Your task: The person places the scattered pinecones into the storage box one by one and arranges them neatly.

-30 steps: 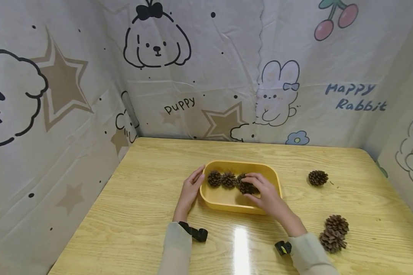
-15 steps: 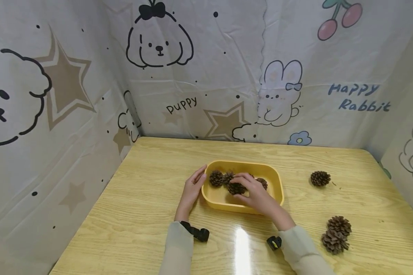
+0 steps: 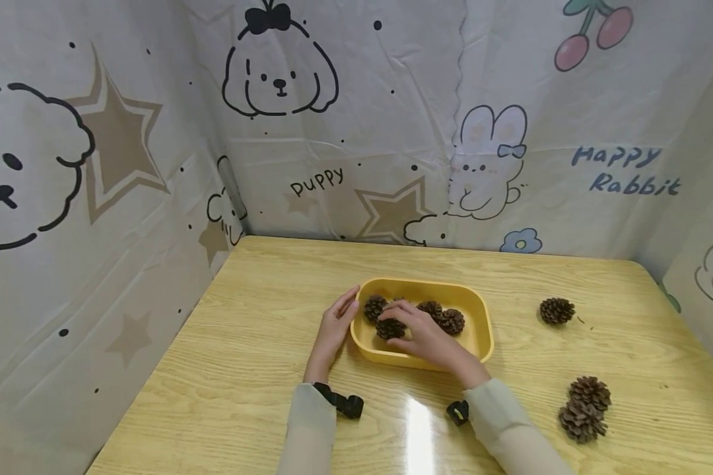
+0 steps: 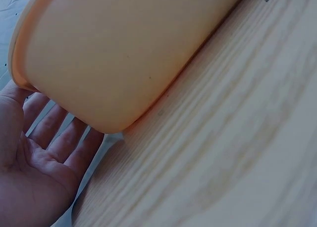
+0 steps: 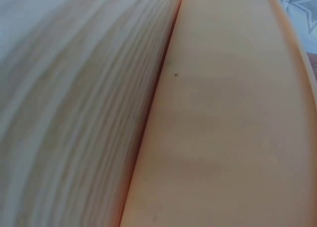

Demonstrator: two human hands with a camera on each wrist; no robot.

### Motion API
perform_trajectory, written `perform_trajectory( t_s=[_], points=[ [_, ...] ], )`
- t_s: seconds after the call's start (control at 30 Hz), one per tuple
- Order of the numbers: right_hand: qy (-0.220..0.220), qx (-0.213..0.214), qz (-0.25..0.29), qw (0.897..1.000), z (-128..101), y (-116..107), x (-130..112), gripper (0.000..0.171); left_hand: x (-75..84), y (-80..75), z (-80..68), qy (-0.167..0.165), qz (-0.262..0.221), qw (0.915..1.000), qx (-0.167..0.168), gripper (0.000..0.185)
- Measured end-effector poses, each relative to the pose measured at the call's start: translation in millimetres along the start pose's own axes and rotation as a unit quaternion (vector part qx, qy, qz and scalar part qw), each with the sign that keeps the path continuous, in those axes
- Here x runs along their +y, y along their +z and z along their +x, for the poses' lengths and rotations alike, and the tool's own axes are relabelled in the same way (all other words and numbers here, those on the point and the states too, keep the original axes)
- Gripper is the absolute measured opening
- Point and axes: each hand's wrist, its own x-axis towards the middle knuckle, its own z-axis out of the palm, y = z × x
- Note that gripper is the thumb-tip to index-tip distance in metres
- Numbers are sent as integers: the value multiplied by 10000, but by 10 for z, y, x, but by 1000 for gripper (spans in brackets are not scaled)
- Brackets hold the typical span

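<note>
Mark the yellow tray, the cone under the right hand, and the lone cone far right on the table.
Tray (image 3: 482, 318): head view, bare right rim.
Held cone (image 3: 389, 328): head view, scales showing under the fingers.
Lone cone (image 3: 556, 310): head view, middle of the cone.

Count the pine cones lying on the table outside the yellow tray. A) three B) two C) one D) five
A: on the table, one cone lies alone to the right of the tray, and a pair sits touching near the front right edge; the rest are inside the tray.
</note>
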Motion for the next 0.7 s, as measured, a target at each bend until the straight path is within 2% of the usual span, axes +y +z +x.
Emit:
perform_trajectory(
  t_s=[0.5,0.7],
  points=[
    [325,-958,362,9942,134,76,41,38,14,-3,-18,-151,6,9999,-64,46],
    [331,-1223,404,9911,190,107,50,38,-234,-10,102,-24,93,9999,58,48]
  ],
)
